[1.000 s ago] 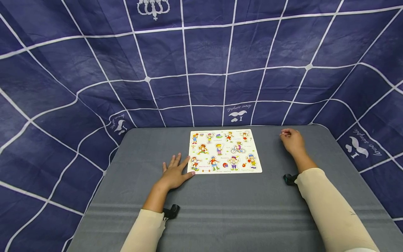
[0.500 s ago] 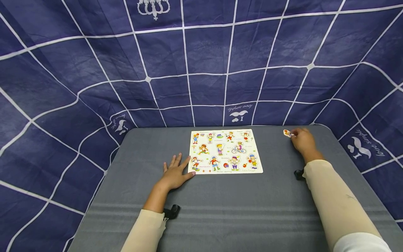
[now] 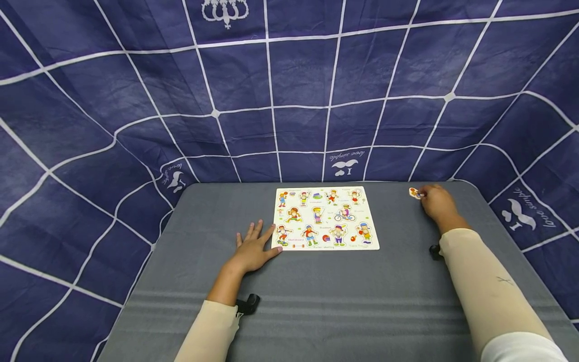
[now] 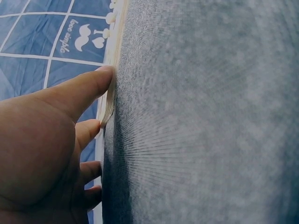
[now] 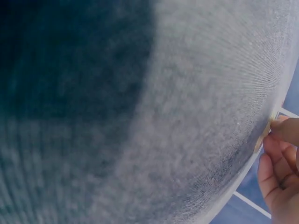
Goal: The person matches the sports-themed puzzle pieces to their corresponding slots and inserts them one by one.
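A white puzzle board (image 3: 357, 221) printed with cartoon sports figures lies flat at the middle of the table. My left hand (image 3: 250, 253) rests at its lower left side, fingers spread, with the thumb and index finger touching the edge. The left wrist view shows that hand (image 4: 42, 144) with its thumb against the board's pale edge (image 4: 110, 100). Well to the right of the board, my right hand (image 3: 440, 205) pinches a small figure-shaped puzzle piece (image 3: 413, 192) at the table surface. In the right wrist view only the piece's thin edge (image 5: 261, 138) shows beside the fingertips.
The table has a grey cloth cover (image 3: 334, 291) with some creases near the front. Dark blue fabric (image 3: 298, 75) with white grid lines hangs behind it and along both sides. The far table edge runs just behind the board and the right hand.
My right hand has moved a little to the right, and the puzzle piece it pinches now shows more fully. The left hand and the board stay in place.
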Available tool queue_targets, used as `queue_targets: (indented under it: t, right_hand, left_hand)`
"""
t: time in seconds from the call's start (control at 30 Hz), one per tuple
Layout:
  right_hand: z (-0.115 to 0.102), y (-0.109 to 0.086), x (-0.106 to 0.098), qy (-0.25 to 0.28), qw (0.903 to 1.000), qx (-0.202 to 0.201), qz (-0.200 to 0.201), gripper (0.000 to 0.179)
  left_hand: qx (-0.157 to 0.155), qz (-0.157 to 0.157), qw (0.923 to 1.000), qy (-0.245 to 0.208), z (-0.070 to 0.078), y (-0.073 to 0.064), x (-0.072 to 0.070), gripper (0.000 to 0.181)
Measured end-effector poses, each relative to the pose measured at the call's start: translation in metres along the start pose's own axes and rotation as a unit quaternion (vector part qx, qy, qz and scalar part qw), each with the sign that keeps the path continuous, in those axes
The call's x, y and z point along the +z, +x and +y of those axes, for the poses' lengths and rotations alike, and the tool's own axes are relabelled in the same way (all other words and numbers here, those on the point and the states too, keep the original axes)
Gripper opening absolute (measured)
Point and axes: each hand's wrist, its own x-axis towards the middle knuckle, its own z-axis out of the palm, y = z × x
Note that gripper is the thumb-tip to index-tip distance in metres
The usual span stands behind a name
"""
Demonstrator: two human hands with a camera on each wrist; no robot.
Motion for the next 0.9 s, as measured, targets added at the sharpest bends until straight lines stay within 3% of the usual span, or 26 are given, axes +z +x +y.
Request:
queue_targets:
  t: [0.23, 0.47, 0.7, 0.9]
  right_hand:
    - [-0.001, 0.001, -0.002, -0.005, 1.0, 0.001, -0.006, 0.014]
    - [-0.01, 0.004, -0.001, 0.019, 0.9996, 0.02, 0.003, 0.018]
    - [-0.029, 0.012, 0.002, 0.052, 0.9984, 0.007, 0.022, 0.013]
    - [-0.053, 0.021, 0.005, 0.064, 0.9979, 0.001, 0.009, 0.013]
  left_hand:
    - [0.0, 0.001, 1.0, 0.002, 0.0, 0.0, 0.0, 0.077]
    - [0.003, 0.002, 1.0, 0.0, 0.0, -0.001, -0.001, 0.077]
    - [0.004, 0.004, 1.0, -0.002, 0.001, -0.001, -0.001, 0.076]
    - [0.001, 0.004, 1.0, -0.006, 0.0, -0.001, 0.0, 0.076]
